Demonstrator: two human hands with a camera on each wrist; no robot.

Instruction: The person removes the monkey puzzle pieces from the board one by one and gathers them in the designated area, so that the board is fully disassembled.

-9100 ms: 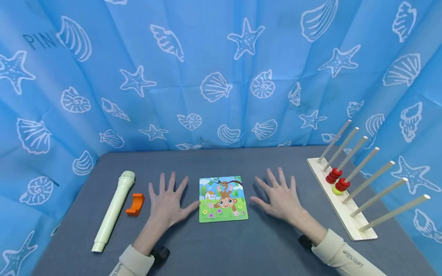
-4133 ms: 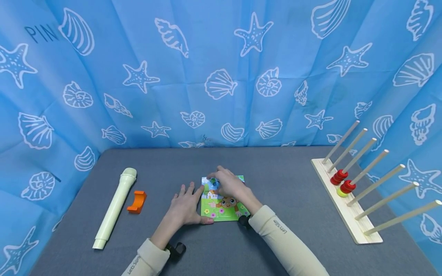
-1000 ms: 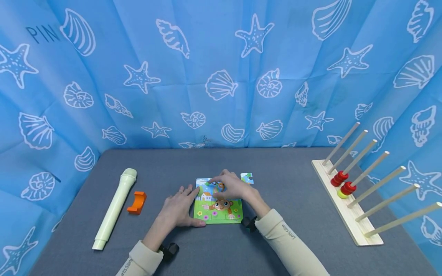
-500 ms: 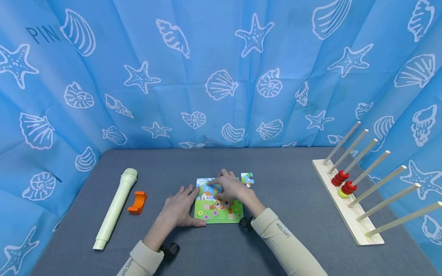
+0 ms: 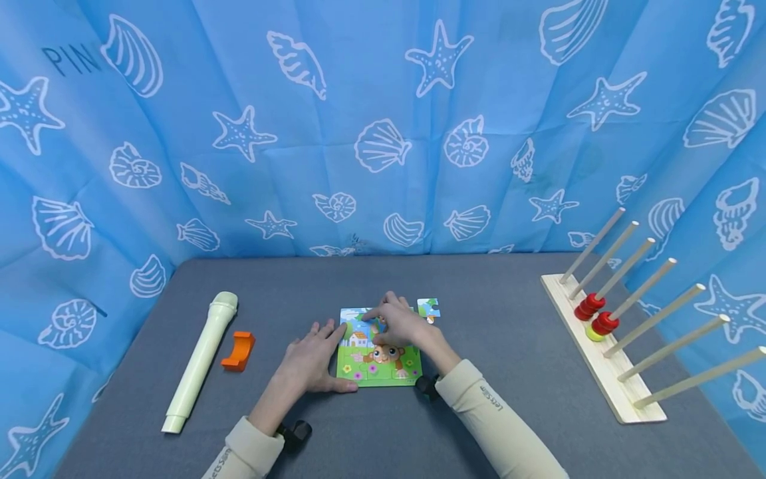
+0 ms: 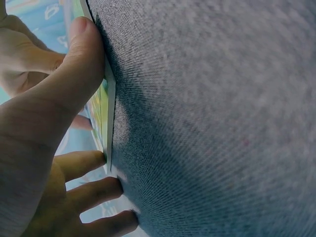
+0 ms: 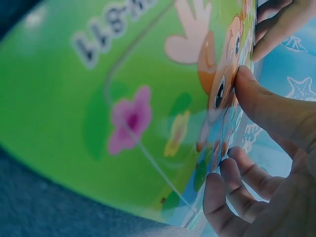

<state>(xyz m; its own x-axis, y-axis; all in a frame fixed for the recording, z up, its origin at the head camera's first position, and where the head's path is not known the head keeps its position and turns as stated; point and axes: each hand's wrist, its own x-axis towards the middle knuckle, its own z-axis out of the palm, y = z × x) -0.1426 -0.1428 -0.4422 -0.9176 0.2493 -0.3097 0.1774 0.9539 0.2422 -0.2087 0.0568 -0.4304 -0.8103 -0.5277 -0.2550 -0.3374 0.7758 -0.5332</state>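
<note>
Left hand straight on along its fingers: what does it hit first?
The monkey puzzle: the left hand has its index fingertip right at the left edge. Beyond that, possibly the right hand, though depth is unclear.

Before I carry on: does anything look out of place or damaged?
At least one loose puzzle piece lies on the table by the far right corner of the puzzle, odd because it's outside the picture. No spill or damage shows, though the right hand hides part of it.
</note>
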